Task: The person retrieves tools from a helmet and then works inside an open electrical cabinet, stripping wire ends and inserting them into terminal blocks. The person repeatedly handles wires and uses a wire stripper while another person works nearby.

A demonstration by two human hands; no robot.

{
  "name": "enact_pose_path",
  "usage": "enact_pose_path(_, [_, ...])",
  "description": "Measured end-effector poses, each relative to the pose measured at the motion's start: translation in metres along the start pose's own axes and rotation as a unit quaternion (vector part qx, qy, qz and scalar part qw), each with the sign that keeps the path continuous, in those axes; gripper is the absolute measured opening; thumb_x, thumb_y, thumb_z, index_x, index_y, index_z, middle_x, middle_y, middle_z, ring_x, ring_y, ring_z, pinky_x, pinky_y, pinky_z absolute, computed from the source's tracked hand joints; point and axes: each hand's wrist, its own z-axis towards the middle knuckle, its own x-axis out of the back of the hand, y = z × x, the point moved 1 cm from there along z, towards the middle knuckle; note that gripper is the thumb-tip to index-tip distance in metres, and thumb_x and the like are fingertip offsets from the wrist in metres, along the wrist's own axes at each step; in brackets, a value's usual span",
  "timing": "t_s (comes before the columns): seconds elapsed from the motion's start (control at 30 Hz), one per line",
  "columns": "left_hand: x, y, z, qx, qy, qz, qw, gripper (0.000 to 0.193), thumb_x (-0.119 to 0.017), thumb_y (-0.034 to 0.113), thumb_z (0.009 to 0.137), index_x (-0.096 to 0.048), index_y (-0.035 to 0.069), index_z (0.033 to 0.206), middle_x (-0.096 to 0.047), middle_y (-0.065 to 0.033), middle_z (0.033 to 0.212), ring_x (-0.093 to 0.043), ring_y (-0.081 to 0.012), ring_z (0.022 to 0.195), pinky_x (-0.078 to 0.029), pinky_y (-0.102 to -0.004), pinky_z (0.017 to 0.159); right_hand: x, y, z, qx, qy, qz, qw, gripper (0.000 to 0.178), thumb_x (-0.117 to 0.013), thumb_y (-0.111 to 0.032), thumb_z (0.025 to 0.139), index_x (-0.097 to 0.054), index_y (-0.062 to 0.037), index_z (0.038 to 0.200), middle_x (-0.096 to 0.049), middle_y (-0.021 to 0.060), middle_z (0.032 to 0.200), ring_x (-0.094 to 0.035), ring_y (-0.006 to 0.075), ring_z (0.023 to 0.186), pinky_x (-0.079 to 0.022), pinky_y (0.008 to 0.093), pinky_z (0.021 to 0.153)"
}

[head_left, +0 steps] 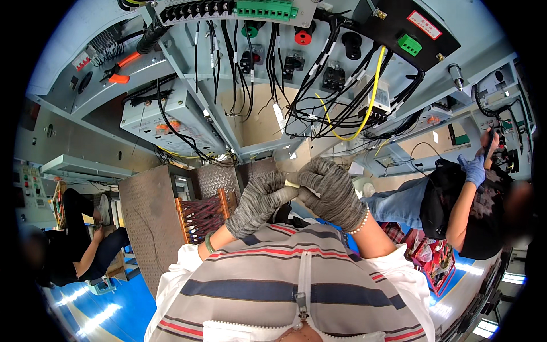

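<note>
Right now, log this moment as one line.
left hand: gloved, pinching small pale piece | right hand: gloved, same piece | ahead: yellow wire, green terminal block

Upper right, black panel (393, 27): red-and-white label (424, 25), one bold line of characters over finer print, the latter too small to read. White tag (279, 118) among black wires (335, 35): no legible marking.

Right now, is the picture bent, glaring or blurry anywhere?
Head view: the cabinet curves near the rim; head view: glare streaks the blue floor, lower left; head view: the left hand and right hand look fairly sharp, the pale piece between them too small to identify; head view: the person far left and the person far right are blurred at the head.
</note>
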Motion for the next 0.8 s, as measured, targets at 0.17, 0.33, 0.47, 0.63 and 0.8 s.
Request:
enact_pose_path(0.17, [0.005,-0.005,0.000,0.046,-0.024,-0.089,0.995,0.023,-0.060,0.020,0.083,-0.063,0.001,0.096,-0.061,-0.0023,0.082,-0.052,-0.0079,0.076,-0.043,-0.0228,0.070,0.003,-0.001,-0.001,0.009,0.023,-0.010,1.000,0.022,-0.065,-0.014,0.068,-0.066,-0.0102,0.090,-0.058,0.0069,0.075,-0.056,0.0257,0.067,-0.046,0.0350,0.060])
enact_pose_path(0.33, [0.005,-0.003,-0.001,0.057,-0.031,-0.137,0.989,0.025,-0.062,0.021,0.082,-0.063,0.001,0.095,-0.062,-0.0027,0.083,-0.054,-0.0087,0.075,-0.044,-0.0229,0.069,0.004,-0.007,-0.001,0.003,0.062,0.024,0.998,0.018,-0.066,-0.013,0.069,-0.066,-0.0102,0.087,-0.058,0.0063,0.071,-0.056,0.0255,0.065,-0.045,0.0343,0.058])
enact_pose_path(0.47, [0.005,0.002,-0.002,0.027,-0.013,-0.048,0.998,0.025,-0.062,0.022,0.082,-0.064,0.001,0.093,-0.063,-0.0045,0.078,-0.055,-0.0099,0.071,-0.045,-0.0252,0.066,0.001,-0.004,-0.004,-0.018,0.049,0.044,0.998,0.020,-0.067,-0.013,0.068,-0.066,-0.0093,0.088,-0.059,0.0073,0.073,-0.057,0.0258,0.067,-0.046,0.0343,0.060])
enact_pose_path(0.63, [0.008,0.022,-0.006,-0.047,0.045,0.223,0.973,0.023,-0.062,0.023,0.081,-0.066,0.002,0.091,-0.062,-0.0087,0.071,-0.058,-0.0144,0.066,-0.046,-0.0283,0.060,0.007,-0.005,-0.005,-0.050,0.026,0.147,0.988,0.026,-0.069,-0.014,0.069,-0.064,-0.0075,0.094,-0.061,0.0102,0.083,-0.058,0.0277,0.077,-0.047,0.0355,0.068])
enact_pose_path(0.8, [0.010,0.024,-0.009,-0.132,0.078,0.311,0.938,0.021,-0.065,0.021,0.077,-0.066,0.004,0.089,-0.062,-0.0131,0.070,-0.059,-0.0248,0.062,-0.046,-0.0327,0.058,0.008,-0.006,-0.001,-0.036,-0.002,0.125,0.992,0.027,-0.070,-0.016,0.068,-0.065,-0.0062,0.093,-0.062,0.0108,0.086,-0.059,0.0276,0.081,-0.047,0.0348,0.071])
